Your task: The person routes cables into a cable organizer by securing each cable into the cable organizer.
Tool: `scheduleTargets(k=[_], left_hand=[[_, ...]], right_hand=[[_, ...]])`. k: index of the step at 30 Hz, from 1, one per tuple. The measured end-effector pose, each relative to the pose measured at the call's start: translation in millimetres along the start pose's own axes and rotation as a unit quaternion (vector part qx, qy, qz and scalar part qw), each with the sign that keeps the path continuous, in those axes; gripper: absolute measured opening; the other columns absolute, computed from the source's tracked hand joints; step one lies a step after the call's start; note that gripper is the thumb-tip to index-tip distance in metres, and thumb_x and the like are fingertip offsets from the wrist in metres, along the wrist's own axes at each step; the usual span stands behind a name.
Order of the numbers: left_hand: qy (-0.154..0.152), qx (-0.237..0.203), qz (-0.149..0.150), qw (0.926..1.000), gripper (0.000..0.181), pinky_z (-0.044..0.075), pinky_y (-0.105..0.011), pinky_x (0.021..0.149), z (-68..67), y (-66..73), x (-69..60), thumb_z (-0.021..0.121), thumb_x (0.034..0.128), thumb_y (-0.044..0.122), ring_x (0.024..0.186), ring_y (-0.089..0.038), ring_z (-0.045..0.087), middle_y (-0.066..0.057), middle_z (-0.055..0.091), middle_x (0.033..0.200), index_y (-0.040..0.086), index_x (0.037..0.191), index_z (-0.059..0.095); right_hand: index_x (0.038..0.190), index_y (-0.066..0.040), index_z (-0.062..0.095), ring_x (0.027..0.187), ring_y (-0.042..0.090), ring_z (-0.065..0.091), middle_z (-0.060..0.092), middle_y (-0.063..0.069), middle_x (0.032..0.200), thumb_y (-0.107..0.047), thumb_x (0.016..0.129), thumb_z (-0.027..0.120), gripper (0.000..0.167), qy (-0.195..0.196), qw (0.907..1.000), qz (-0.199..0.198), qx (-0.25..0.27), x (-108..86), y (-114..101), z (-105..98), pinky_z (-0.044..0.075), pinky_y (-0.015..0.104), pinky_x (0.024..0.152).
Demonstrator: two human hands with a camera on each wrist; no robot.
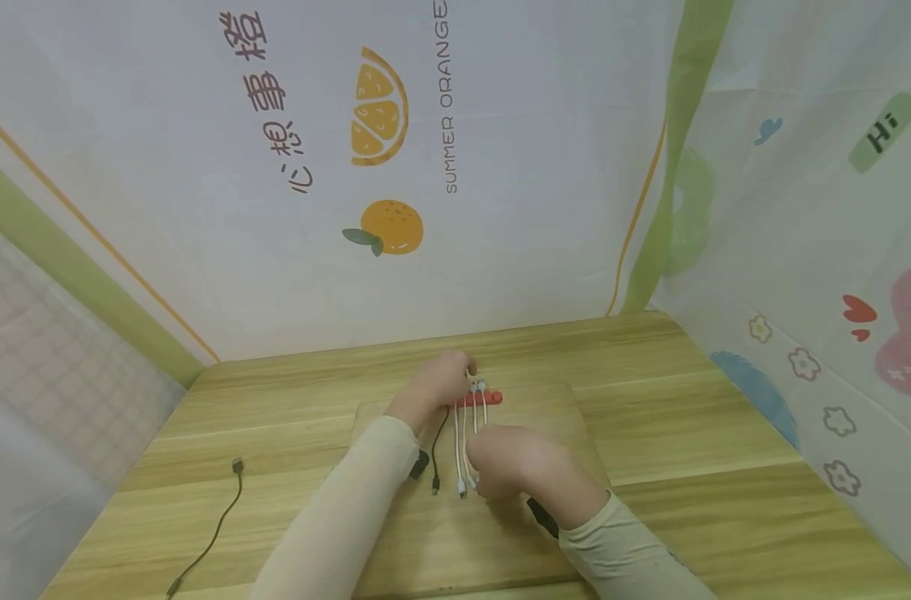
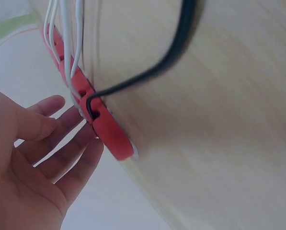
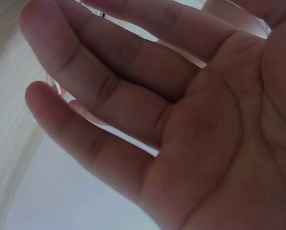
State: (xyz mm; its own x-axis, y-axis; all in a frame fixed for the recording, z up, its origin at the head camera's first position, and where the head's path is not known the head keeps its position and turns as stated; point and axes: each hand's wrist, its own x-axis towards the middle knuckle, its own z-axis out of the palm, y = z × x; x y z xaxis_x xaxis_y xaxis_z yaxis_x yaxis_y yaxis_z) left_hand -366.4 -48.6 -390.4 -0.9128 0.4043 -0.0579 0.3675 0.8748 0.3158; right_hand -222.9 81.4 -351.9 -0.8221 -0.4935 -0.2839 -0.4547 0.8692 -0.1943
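A red cable holder lies at the far side of a wooden board, with several white cables and one black cable set in its slots. Behind the holder is my left hand; in the left wrist view its loosely bent fingertips touch or nearly touch the back of the red holder, close to the black cable. My right hand is over the near ends of the white cables. Its fingers look extended in the right wrist view, and I see nothing gripped in its palm.
The wooden board rests on a wood-grain table. Another black cable lies on the table at the left. A printed white curtain rises behind the table, with more curtain on both sides.
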Motion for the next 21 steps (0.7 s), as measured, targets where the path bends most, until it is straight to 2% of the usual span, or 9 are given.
scheduleTargets(k=[6, 11, 13, 17, 21], left_hand=[[-0.003, -0.016, -0.021, 0.9997, 0.030, 0.059, -0.044, 0.097, -9.0, -7.8, -8.9, 0.064, 0.1017, 0.009, 0.113, -0.028, 0.069, -0.016, 0.073, 0.131, 0.004, 0.131, 0.071], [0.001, -0.035, -0.034, 0.9988, 0.039, 0.058, -0.047, 0.100, -23.3, -19.4, -18.9, 0.054, 0.0994, 0.001, 0.117, -0.030, 0.068, -0.017, 0.070, 0.135, 0.002, 0.136, 0.067], [0.013, -0.024, -0.028, 0.9993, 0.042, 0.058, -0.048, 0.101, -34.4, -25.1, -23.2, 0.051, 0.0964, -0.002, 0.119, -0.032, 0.068, -0.018, 0.071, 0.132, 0.001, 0.135, 0.067], [0.043, 0.033, -0.014, 0.9984, 0.045, 0.059, -0.049, 0.099, -61.6, -39.5, -35.6, 0.050, 0.0905, -0.005, 0.117, -0.034, 0.070, -0.018, 0.074, 0.124, 0.000, 0.130, 0.071], [0.063, 0.066, -0.011, 0.9958, 0.044, 0.059, -0.051, 0.099, -84.5, -53.8, -56.6, 0.048, 0.0925, -0.004, 0.119, -0.036, 0.071, -0.018, 0.076, 0.125, 0.001, 0.129, 0.072]], right_hand=[[0.066, -0.014, 0.052, 0.058, 0.011, 0.045, 0.047, -0.004, 0.064, -0.008, 0.089, 0.072, 0.031, 0.006, 0.9999, -0.010, -0.004, -1.1, -3, 0, 0.039, 0.028, 0.051], [0.064, -0.015, 0.048, 0.057, 0.010, 0.042, 0.043, -0.005, 0.063, -0.004, 0.088, 0.070, 0.035, -0.003, 0.9999, -0.010, 0.007, -4.6, -6, 1, 0.036, 0.025, 0.051], [0.064, -0.016, 0.046, 0.058, 0.010, 0.041, 0.042, -0.005, 0.064, -0.004, 0.089, 0.071, 0.037, -0.001, 0.9997, -0.015, 0.019, -5.9, -7, 2, 0.035, 0.025, 0.052], [0.064, -0.017, 0.044, 0.060, 0.010, 0.040, 0.041, -0.005, 0.066, -0.005, 0.089, 0.071, 0.038, 0.018, 0.9994, -0.024, 0.018, -7.2, -12, -1, 0.034, 0.026, 0.053], [0.066, -0.017, 0.047, 0.061, 0.009, 0.037, 0.039, -0.006, 0.067, -0.010, 0.090, 0.073, 0.036, 0.024, 0.9993, -0.029, -0.003, -7.1, -21, -8, 0.031, 0.027, 0.055]])
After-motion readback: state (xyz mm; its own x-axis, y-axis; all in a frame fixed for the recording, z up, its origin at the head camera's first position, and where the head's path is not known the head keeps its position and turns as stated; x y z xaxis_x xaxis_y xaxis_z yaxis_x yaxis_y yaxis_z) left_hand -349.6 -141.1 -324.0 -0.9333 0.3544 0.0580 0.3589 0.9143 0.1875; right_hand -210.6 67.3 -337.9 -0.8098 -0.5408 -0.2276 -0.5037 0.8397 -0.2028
